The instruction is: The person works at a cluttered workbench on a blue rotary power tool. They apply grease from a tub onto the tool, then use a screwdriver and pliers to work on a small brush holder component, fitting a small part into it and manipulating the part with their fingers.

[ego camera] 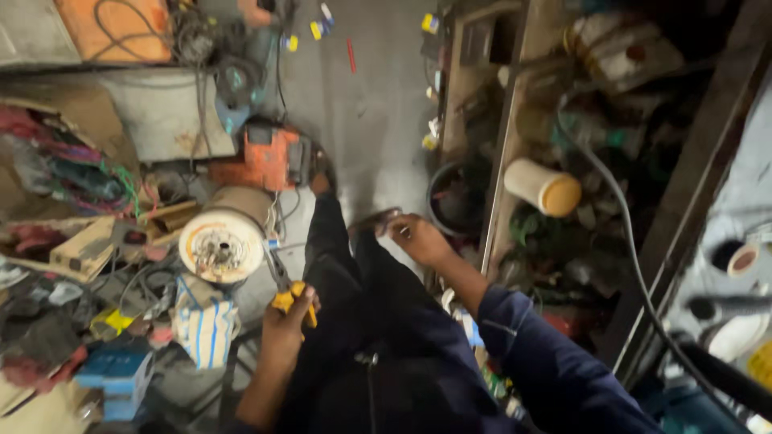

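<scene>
My left hand (pixel 288 329) is closed around the yellow handles of a pair of pliers (pixel 283 291), whose dark jaws point up towards a wire spool. My right hand (pixel 418 239), in a dark blue sleeve, reaches forward beside the shelf edge and pinches a thin dark piece, perhaps a wire end (pixel 376 220); it is too blurred to name. My legs in dark trousers (pixel 354 273) stretch down towards the grey floor between both hands.
A pale spool (pixel 225 237) lies on its side at left, an orange machine (pixel 265 157) behind it. Cardboard, cables and boxes crowd the left. A cluttered metal shelf (pixel 503 161) stands at right with a cream jar (pixel 543 186) and a dark bucket (pixel 452 197).
</scene>
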